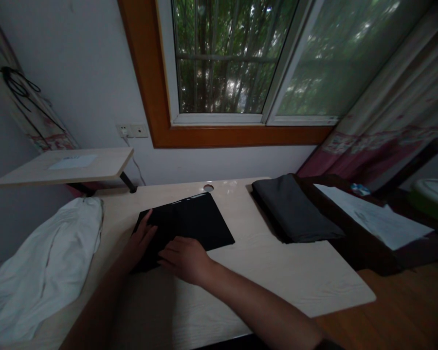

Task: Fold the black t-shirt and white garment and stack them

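A flat black piece (197, 223), apparently folded cloth, lies on the desk with pale strips along its far edge. My left hand (143, 240) rests on its left side, fingers apart and stretched forward. Over the near edge lies my right hand (186, 257), its fingers slightly bent, pointing left and touching the black cloth. Neither hand visibly grips it. To the right is a dark grey folded cloth (295, 209), and a crumpled white garment (54, 262) lies at the left.
The pale wooden desk (277, 277) stands against the wall below a window (233, 63). A small raised shelf (105, 163) holds a paper sheet at the back left. On the right, a dark surface (343, 233) carries white paper (372, 216). A cable hole (208, 187) lies near the back edge.
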Demonstrator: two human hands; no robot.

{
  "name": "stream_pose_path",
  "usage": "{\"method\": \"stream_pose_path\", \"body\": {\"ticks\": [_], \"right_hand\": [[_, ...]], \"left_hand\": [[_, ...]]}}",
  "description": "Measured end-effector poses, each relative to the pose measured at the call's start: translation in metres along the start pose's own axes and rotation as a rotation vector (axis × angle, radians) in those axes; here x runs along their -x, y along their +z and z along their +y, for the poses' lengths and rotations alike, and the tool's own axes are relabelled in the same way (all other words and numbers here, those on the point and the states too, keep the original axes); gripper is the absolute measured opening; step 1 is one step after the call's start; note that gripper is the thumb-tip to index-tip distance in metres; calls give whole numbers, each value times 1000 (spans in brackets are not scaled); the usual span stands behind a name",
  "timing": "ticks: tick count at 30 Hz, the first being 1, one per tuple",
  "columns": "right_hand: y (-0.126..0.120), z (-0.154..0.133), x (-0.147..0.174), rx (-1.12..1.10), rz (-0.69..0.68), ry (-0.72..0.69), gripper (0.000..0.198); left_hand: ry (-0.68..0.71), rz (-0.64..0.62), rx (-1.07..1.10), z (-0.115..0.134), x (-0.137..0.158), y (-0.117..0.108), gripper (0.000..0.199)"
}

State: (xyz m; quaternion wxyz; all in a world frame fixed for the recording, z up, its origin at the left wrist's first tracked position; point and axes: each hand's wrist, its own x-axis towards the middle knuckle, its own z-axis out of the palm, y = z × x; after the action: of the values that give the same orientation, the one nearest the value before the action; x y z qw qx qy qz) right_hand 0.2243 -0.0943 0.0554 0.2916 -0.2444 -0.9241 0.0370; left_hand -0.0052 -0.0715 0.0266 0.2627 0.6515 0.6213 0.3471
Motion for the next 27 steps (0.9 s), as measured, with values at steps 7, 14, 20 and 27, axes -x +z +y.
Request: {"method": "stream_pose_path", "body": {"ticks": [7,14,20,27], "right_hand": [[12,-3,2,64,-63,-110,22],[-21,27,16,-10,-68,96,20],[-39,74,41,40,-64,290,37],[-26,97,67,-21,-104,285,43]], "left_hand": [[-59,36,-43,-6,-11,4,78],[-181,164,140,-17,-13,-7,83],[-225,322,118,-20,-11,-19,85],[-133,414,202,-20,-7,-27,82]]}}
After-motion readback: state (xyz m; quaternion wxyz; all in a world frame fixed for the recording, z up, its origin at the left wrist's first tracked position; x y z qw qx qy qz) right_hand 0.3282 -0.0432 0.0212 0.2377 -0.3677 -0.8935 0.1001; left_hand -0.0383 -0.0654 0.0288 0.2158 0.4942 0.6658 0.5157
